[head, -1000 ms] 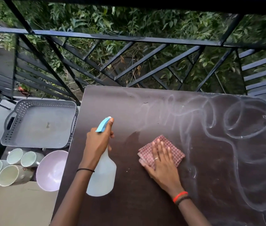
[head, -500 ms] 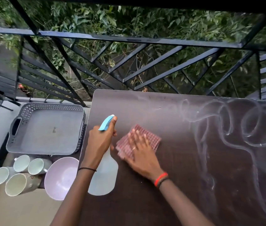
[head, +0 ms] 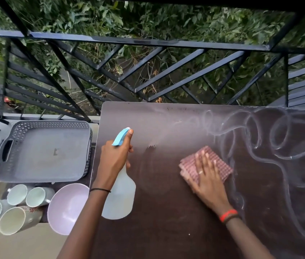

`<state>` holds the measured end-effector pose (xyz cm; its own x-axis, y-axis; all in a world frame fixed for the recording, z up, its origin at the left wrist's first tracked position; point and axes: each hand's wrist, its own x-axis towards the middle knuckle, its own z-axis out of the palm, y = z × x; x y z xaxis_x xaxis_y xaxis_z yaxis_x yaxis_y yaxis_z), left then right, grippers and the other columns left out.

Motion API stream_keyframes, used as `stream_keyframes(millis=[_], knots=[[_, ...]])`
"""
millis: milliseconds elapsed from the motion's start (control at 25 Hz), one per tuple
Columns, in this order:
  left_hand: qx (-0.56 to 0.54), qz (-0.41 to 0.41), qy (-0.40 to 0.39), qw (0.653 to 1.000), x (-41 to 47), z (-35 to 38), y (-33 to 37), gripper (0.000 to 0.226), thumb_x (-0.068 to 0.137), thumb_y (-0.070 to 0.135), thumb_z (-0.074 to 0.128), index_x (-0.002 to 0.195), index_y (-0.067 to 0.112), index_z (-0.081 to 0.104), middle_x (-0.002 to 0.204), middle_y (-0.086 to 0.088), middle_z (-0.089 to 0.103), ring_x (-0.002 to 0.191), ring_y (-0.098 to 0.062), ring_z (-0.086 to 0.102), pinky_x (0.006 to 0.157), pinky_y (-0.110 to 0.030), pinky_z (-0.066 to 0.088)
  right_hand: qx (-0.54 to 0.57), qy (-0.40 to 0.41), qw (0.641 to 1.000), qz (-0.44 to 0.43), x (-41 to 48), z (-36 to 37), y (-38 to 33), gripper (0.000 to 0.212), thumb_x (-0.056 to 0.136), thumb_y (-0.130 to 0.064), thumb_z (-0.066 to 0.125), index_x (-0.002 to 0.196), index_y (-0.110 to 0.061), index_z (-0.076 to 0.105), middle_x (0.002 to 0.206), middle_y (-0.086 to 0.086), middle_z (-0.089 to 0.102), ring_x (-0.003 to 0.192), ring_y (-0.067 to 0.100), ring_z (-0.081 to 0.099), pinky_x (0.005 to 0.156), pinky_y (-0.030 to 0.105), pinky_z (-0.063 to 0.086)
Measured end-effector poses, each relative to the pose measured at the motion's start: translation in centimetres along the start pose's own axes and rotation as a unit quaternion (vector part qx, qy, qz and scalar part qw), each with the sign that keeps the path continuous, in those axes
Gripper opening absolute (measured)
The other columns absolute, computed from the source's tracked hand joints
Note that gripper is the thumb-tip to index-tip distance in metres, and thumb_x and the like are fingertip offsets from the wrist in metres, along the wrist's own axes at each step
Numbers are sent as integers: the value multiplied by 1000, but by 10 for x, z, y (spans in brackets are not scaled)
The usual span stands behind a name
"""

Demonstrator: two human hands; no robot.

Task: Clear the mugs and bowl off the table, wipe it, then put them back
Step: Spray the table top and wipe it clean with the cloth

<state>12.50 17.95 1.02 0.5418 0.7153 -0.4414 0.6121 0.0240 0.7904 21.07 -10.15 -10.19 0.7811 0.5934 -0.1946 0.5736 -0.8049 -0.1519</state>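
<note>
The dark brown table (head: 166, 230) carries whitish swirl streaks across its right half. My right hand (head: 207, 176) presses flat on a folded red checked cloth (head: 221, 163) near the table's middle. My left hand (head: 115, 156) grips a translucent spray bottle (head: 120, 199) with a blue trigger, held over the table's left part. Off the table, at the lower left, stand several pale mugs (head: 18, 194) and a pink bowl (head: 67, 208) on a lower surface.
A grey perforated tray (head: 45, 150) sits empty to the left of the table, behind the mugs. A black metal railing (head: 148, 42) runs along the far side, with green foliage beyond it. The table's left edge is close to the tray and bowl.
My right hand slid the cloth left toward the bottle, then back to the right to the table's middle. My left hand kept hold of the spray bottle.
</note>
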Motion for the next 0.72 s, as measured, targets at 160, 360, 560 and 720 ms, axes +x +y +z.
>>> stream_keyframes(millis=[160,360,560,720], knots=[[-6,-3,-3,1000,1,-5,-3,60,88,61,57,49,16,59,66,-7,72,52,-35,66,66,-48,60,-8,11,998,55,100,-16,-13,91,88,-73,5,153,-10,7,160,12,2,148,24,-1,120,43,1],[-6,-8,8,1000,8,-12,-4,60,88,60,58,47,15,58,66,-12,71,49,-34,65,65,-47,59,38,-7,999,-38,102,0,-108,82,94,-66,23,153,-13,4,160,8,-4,147,21,-9,120,43,-4],[4,0,6,1000,11,-10,3,58,90,58,56,50,16,55,66,-5,70,40,-30,58,66,-42,56,41,-7,987,-152,-32,32,-144,79,93,-64,31,151,-12,21,160,8,11,148,21,5,117,43,9],[14,1,3,1000,15,-8,4,62,89,63,54,49,17,57,69,-19,72,40,-28,60,69,-44,59,19,3,994,-107,-96,36,-73,81,87,-68,43,144,-11,39,153,12,33,145,24,20,114,46,21]])
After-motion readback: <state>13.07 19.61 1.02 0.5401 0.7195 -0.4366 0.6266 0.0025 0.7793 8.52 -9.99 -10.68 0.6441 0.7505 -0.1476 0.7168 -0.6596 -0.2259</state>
